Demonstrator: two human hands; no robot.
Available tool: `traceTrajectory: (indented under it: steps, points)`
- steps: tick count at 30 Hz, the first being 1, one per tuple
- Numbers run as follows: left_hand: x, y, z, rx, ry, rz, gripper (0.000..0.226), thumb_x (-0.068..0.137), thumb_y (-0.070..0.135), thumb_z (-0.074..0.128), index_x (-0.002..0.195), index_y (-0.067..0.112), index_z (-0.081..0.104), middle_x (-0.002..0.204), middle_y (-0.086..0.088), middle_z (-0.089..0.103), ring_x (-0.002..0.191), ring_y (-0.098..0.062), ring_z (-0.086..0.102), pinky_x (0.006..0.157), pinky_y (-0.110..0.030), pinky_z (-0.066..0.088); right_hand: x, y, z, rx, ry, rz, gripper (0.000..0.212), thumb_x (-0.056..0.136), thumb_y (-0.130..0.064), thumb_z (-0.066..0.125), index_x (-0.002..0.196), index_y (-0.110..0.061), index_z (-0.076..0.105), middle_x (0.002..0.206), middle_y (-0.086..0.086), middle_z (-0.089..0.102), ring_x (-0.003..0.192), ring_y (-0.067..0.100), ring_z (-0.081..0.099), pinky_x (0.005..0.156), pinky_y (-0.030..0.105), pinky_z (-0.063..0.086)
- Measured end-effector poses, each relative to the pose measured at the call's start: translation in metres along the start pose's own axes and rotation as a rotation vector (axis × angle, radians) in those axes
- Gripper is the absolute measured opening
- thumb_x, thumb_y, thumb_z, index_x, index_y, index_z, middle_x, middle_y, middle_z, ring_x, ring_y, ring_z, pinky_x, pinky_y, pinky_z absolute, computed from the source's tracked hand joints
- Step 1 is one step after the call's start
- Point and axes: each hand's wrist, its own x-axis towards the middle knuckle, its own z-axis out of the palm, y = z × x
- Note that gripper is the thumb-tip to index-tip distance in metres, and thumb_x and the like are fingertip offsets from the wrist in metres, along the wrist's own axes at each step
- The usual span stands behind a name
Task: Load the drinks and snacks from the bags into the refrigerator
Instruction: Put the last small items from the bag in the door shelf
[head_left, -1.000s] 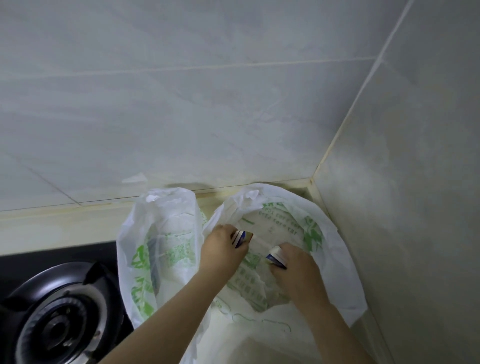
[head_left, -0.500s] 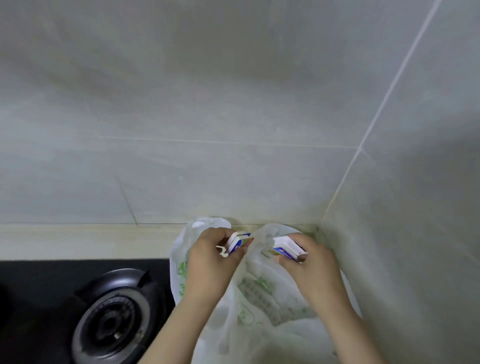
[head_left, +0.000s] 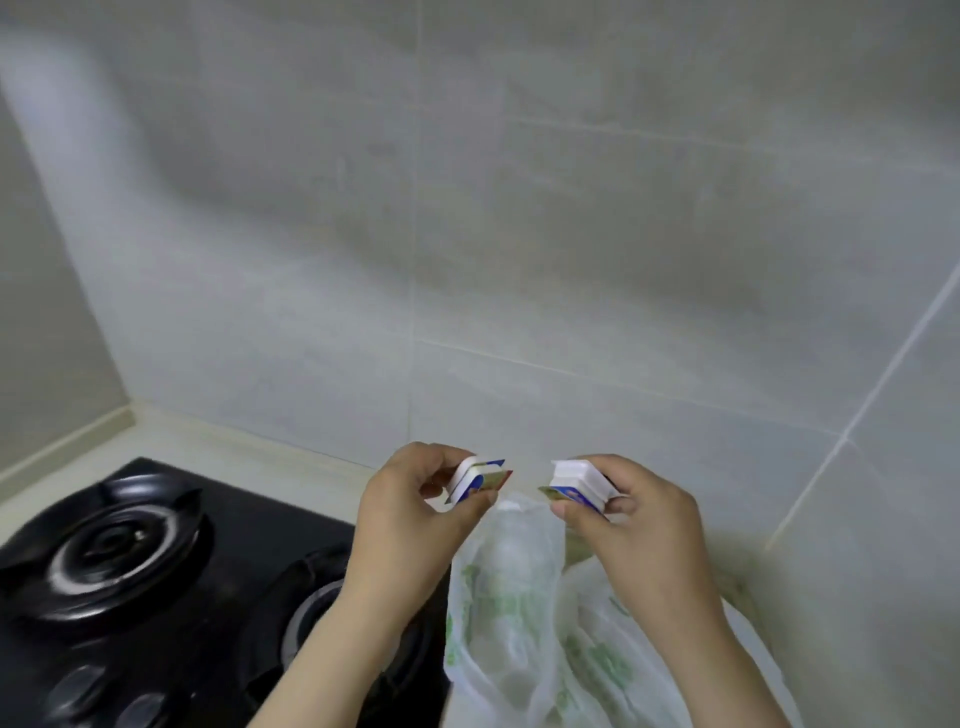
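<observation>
My left hand (head_left: 415, 512) pinches two small white cartons with blue and red print (head_left: 480, 480), held above the counter. My right hand (head_left: 631, 525) grips another pair of small white and blue cartons (head_left: 576, 486) at the same height, a short gap apart from the left ones. Below and between the hands slump two thin white plastic bags with green print (head_left: 511, 597), standing on the counter in the corner. What the bags hold inside is hidden.
A black gas stove with two burners (head_left: 114, 551) fills the counter to the left of the bags. Grey tiled walls (head_left: 519, 234) close off the back and the right side. A pale counter strip (head_left: 218, 441) runs behind the stove.
Both hands have risen out of the bag with the cartons and now hold them above it. The view has swung left, so more of the stove shows.
</observation>
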Motion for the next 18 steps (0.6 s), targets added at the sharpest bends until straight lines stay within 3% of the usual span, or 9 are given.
traceTrajectory:
  steps: [10,13,18]
  points:
    - [-0.075,0.021,-0.067,0.223,0.332,-0.061,0.016,0.071,0.029,0.081,0.084,0.032,0.071,0.083,0.012,0.069,0.08,-0.002,0.065,0.076,-0.023,0.054,-0.007,-0.034,0.037,0.212,-0.258,-0.208,0.023,0.071,-0.018,0.083,0.084,-0.034,0.072,0.079,-0.02,0.069,0.075,0.002,0.062,0.065,0.007,0.044]
    - [-0.1,0.036,-0.092,0.257,0.428,-0.062,0.016,0.072,0.031,0.08,0.085,0.032,0.072,0.084,0.011,0.07,0.081,-0.004,0.066,0.077,-0.031,0.055,-0.017,-0.058,0.047,0.273,-0.332,-0.277,0.024,0.071,-0.018,0.083,0.082,-0.035,0.071,0.082,-0.023,0.068,0.076,0.001,0.061,0.064,0.006,0.043]
    - [-0.143,0.061,-0.142,0.3,0.607,-0.056,0.016,0.071,0.028,0.08,0.085,0.033,0.072,0.082,0.01,0.071,0.079,-0.005,0.067,0.072,-0.027,0.056,-0.044,-0.111,0.074,0.363,-0.445,-0.407,0.026,0.07,-0.019,0.083,0.08,-0.039,0.069,0.084,-0.028,0.067,0.076,0.002,0.061,0.064,0.007,0.045]
